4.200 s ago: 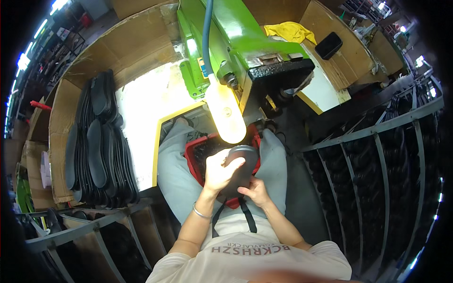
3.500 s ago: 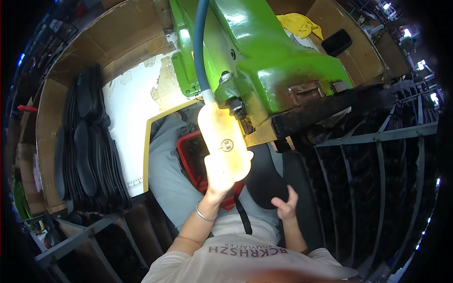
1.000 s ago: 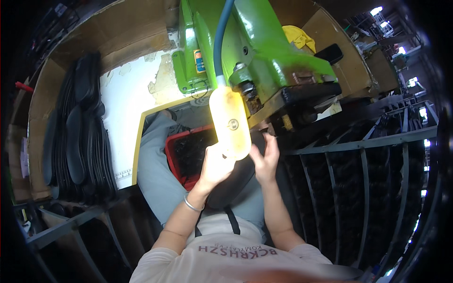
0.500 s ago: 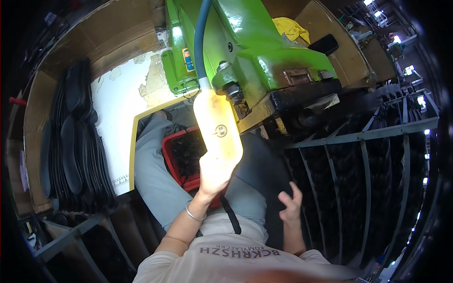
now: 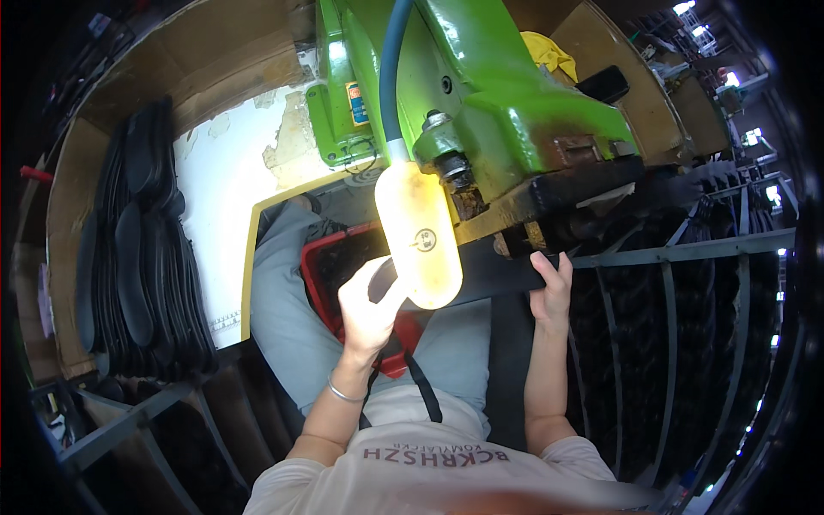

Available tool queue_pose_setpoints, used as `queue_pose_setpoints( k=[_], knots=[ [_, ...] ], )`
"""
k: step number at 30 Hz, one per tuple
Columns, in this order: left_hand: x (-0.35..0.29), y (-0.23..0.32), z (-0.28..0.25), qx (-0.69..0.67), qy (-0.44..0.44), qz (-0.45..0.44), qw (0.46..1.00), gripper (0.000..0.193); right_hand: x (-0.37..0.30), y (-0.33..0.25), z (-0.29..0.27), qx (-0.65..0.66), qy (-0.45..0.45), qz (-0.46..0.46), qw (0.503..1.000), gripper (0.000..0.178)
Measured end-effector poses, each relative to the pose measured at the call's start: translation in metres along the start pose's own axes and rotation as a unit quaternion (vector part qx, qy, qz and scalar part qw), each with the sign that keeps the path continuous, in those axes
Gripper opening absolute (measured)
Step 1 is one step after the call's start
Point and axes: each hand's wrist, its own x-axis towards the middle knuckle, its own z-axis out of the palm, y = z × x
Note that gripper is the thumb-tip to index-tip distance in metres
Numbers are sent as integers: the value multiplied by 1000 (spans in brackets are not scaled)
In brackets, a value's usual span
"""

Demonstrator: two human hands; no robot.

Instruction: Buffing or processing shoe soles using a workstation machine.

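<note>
A long, flat black insole-like piece (image 5: 506,279) spans between my two hands, below the head of a green machine (image 5: 524,120). My left hand (image 5: 367,311) pinches its left end, thumb on top. At the other end, my right hand (image 5: 552,287) grips it between thumb and fingers, close under the machine's dark working part (image 5: 549,202). A glowing yellow-white lamp (image 5: 419,236) on a blue-grey stem hangs in front and hides part of the piece and some left fingertips.
A red basket (image 5: 316,279) with dark contents sits between my legs. Stacks of black insole-shaped pieces (image 5: 142,257) lie on the white tabletop (image 5: 215,180) at left, beside cardboard walls (image 5: 189,60). Metal racks (image 5: 669,249) holding dark pieces stand on the right.
My right hand has risen from beside my leg to the piece's right end. The left hand has shifted slightly left and lower, and the black piece now stretches between both hands.
</note>
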Motion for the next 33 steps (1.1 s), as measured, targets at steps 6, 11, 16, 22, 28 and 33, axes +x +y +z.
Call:
queue_pose_setpoints(
  k=[6,11,16,22,28,33],
  knots=[
    [-4,1,-29,-47,15,-28,998,26,9,16,14,-9,-66,-28,997,28],
    [-8,-3,-2,-49,42,-37,997,25,-11,76,-37,30,-86,71,993,32],
    [-4,-24,32,-64,-14,6,998,18,-80,134,-52,147,-49,204,967,36],
    [10,-39,33,53,-92,80,991,12,-144,152,-28,162,-39,213,963,48],
    [6,-18,30,65,-83,95,990,13,-149,91,-27,73,40,112,990,54],
    [5,-3,39,28,17,139,990,18,-116,50,-68,-25,112,18,993,49]
  ],
)
